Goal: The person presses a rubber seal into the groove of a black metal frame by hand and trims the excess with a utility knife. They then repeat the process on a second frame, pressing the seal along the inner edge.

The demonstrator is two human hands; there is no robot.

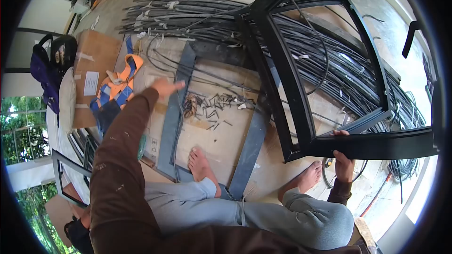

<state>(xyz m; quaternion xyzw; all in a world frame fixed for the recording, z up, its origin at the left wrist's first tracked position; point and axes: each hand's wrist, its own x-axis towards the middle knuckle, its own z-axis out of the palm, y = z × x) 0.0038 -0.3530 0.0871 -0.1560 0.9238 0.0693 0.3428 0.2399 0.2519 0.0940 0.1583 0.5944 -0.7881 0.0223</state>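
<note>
My right hand [343, 160] grips the lower rail of a black aluminium window frame [301, 113] that stands tilted in front of me. My left hand [165, 86], in a brown sleeve, stretches out to the left with fingers apart and holds nothing; it hovers above the left bar of a grey frame [175, 113] that lies flat on cardboard [221, 136]. A heap of small metal clips and offcuts [212, 106] lies inside the grey frame. My bare feet [202, 164] rest on the cardboard.
Long bundles of black rubber gasket strips [197, 14] cover the floor behind the frames. An orange and blue harness [120, 87] lies on a cardboard box [92, 70] at left. A purple bag [44, 73] and a helmet [63, 51] sit further left. A balcony edge with trees lies at lower left.
</note>
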